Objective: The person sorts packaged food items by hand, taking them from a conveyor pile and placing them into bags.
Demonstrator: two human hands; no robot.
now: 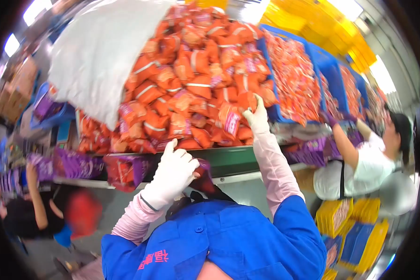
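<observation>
The right hand (258, 117) is shown gloved at the pile's near right side, thumb and forefinger parted; whether anything is pinched cannot be told. The orange packet with a purple label (230, 120) lies in the pile at its 9 o'clock, long axis roughly 12 to 6, nearer to it than to the left hand (169, 171). At the latter's 3 o'clock, a purple bag (204, 175) is met by curled fingers, their hold being unclear.

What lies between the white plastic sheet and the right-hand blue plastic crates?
A heap of shiny orange packets fills that stretch, as the head view shows.
</observation>
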